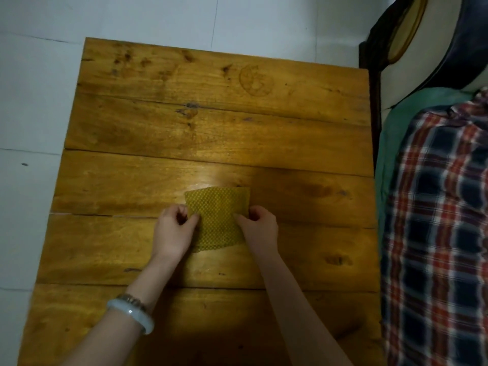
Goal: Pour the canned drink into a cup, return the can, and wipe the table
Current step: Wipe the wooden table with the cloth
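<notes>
Hands both on a small yellow-green woven cloth (217, 216), folded to a rough square, lying flat on the plank-top wooden table (158, 128), a bit nearer the person than the middle. Left hand (175, 229) pinches the cloth's left edge, thumb on top, fingers curled at the edge. Right hand (260, 228) pinches the right edge the same way, thumb laid over the fabric, other fingers curled at the side. Cloth sits between the two hands, its near edge slightly curved, far edge straight. Left wrist wears a pale blue-white jade-like bangle (132, 315) and just beyond it a metal-link watch band (132, 299). Faint round ring mark (255, 80) on the far part of the table top. Beside the table's right edge, a red, navy and white plaid fabric (438, 233) over a green sheet (404, 120). White tiled floor (34, 101) to the left and beyond the table.
</notes>
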Demonstrator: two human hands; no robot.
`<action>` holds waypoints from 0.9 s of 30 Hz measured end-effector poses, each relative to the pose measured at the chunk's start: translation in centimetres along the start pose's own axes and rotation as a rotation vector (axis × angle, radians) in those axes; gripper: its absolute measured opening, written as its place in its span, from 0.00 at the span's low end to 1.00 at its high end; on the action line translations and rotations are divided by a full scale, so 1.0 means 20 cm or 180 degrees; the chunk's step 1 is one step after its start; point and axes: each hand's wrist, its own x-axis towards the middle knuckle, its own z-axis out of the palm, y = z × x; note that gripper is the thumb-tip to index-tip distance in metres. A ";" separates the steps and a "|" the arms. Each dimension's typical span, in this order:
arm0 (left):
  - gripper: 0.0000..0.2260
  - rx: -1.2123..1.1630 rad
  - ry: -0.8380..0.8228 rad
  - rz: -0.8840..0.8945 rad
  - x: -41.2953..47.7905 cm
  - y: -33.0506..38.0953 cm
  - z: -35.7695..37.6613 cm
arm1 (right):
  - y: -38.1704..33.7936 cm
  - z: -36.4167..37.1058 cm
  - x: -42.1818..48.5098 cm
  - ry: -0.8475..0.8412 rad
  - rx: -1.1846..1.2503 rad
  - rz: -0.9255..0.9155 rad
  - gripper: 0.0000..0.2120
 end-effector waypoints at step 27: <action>0.09 -0.0952 -0.0721 0.1155 0.72 1.30 0.99 | -0.45 -1.28 1.27 0.0819 0.0192 -0.0791 0.11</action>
